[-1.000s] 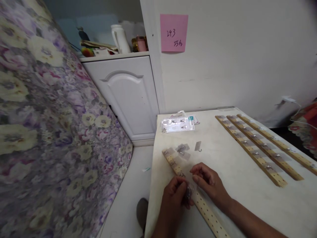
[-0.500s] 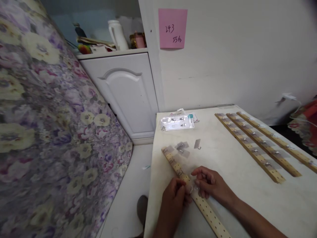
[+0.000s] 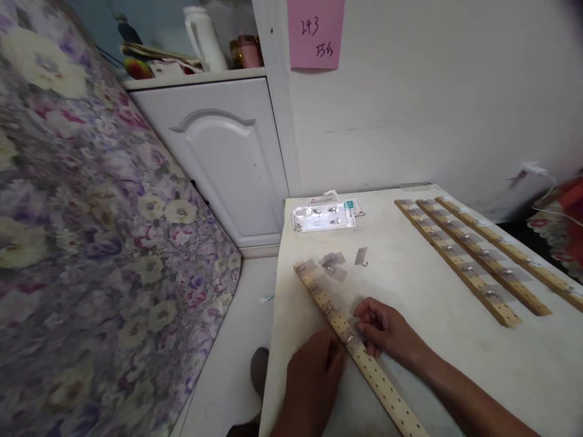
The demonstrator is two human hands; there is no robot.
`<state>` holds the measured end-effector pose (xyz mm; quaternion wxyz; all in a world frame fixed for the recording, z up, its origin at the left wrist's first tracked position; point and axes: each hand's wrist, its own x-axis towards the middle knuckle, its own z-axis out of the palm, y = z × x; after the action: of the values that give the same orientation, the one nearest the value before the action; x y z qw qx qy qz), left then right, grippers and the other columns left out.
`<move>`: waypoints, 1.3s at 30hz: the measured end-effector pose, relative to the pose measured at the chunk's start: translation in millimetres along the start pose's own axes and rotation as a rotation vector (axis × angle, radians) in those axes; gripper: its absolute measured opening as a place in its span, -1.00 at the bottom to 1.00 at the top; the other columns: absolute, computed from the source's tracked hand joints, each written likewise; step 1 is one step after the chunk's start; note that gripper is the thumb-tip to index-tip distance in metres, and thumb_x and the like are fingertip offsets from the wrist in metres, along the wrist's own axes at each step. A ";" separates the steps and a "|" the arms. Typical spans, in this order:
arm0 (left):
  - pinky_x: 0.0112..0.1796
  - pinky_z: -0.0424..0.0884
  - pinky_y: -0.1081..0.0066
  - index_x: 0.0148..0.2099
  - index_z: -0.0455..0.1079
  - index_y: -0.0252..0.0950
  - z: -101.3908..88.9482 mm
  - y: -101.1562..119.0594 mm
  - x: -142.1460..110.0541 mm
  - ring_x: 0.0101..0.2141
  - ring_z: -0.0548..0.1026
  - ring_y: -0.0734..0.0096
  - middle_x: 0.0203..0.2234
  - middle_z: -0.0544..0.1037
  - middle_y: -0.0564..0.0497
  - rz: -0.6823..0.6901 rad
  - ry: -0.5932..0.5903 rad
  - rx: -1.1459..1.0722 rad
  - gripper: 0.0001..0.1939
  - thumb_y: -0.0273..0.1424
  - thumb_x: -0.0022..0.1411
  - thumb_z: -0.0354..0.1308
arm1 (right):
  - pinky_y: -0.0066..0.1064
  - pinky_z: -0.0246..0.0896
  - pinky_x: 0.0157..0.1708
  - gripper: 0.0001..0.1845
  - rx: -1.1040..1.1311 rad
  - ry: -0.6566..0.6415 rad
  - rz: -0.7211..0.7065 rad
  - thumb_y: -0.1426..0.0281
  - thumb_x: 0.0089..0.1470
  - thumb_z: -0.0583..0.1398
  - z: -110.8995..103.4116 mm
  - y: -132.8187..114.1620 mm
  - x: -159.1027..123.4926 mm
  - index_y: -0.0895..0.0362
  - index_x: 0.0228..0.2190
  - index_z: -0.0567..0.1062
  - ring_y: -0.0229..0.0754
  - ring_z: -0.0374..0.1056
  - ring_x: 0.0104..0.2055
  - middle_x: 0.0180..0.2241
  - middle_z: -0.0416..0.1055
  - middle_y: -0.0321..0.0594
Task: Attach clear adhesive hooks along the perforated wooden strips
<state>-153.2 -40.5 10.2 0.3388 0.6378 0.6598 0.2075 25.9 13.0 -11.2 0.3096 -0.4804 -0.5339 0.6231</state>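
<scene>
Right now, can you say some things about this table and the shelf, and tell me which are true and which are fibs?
1. The pink note is on the wall. True.
2. The white jug stands on the table. False: the jug stands on the shelf.
3. One hook lies apart from the little pile of hooks. True.
4. The left hand touches the jug. False: the left hand is by the strip with holes.

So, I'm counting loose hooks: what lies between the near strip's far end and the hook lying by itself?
In the head view, a small cluster of hooks lies between the near strip and the lone hook.
</scene>
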 end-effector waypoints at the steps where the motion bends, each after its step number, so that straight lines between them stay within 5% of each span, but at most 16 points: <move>1: -0.38 0.11 0.43 -0.37 0.36 -0.22 0.9 0.0 0.1 -0.40 0.38 0.35 -0.45 0.49 0.06 -0.001 -0.003 -0.002 -0.89 -0.36 0.11 0.03 | -0.56 0.12 -0.73 -0.83 -0.008 0.000 0.003 0.31 -0.01 0.18 0.0 -0.4 -0.3 0.10 -0.40 0.28 -0.39 0.29 -0.71 -0.58 0.27 -0.51; 39: -0.38 0.12 0.42 -0.36 0.39 -0.22 2.2 5.6 2.5 -0.38 0.42 0.29 -0.42 0.52 0.02 0.011 -0.009 0.043 -0.80 -0.32 0.19 -0.03 | -0.60 0.07 -0.75 -0.80 -0.104 0.059 -0.029 0.33 -0.06 0.23 4.1 -0.3 -0.1 0.09 -0.39 0.30 -0.42 0.15 -0.66 -0.56 0.23 -0.45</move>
<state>-147.6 -37.8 12.2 0.3266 0.6496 0.6591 0.1921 22.0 11.5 -11.0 0.3090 -0.5063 -0.5630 0.5755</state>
